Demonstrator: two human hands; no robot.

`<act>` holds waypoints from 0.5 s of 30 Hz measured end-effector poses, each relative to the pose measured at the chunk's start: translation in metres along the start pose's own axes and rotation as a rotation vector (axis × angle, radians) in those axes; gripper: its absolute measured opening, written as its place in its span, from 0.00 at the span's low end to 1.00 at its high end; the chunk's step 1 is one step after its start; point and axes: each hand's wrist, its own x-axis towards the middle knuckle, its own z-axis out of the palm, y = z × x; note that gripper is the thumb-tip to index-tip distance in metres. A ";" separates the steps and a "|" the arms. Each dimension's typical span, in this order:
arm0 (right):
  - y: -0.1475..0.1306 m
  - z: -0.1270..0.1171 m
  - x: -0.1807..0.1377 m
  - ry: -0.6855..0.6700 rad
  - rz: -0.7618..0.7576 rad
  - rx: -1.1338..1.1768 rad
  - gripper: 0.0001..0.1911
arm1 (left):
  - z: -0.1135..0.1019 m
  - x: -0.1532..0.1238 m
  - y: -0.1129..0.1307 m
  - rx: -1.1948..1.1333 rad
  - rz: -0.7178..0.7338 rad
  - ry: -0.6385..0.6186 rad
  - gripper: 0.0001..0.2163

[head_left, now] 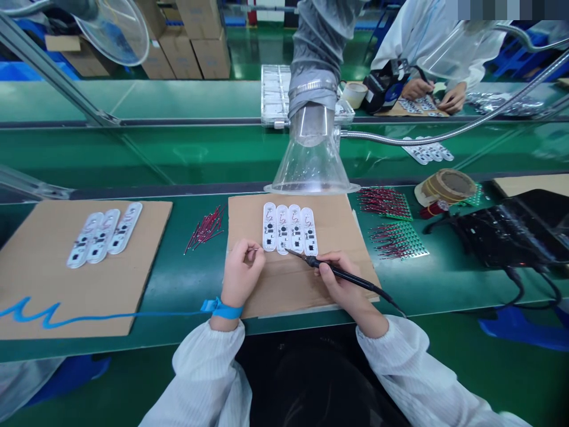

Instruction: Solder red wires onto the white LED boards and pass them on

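Just behind the four white circuit boards (288, 228) on the cardboard sheet (288, 287), a clear fume hood (313, 163). Loose red wires (205, 228) to the left, wired green panels (398, 240) to the right. Right hand (342, 293) clenched pen-style round a soldering iron (355, 279), tip at the second board's lower end. Left hand (242, 270) pinching a thin solder wire (258, 249) beside the first board, blue wrist strap (221, 308) on the wrist.

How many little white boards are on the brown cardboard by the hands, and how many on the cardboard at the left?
White boards by the hands: 4
White boards at the left: 3
Total: 7
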 end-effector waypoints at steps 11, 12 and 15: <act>0.002 0.000 -0.003 0.019 0.012 -0.001 0.15 | 0.000 0.000 0.000 0.009 -0.010 0.003 0.05; 0.002 0.000 -0.003 0.019 0.007 0.000 0.15 | 0.000 0.000 0.000 0.013 -0.008 0.005 0.05; 0.003 0.000 -0.002 0.007 0.010 0.006 0.16 | 0.000 0.000 0.001 0.017 -0.014 0.006 0.05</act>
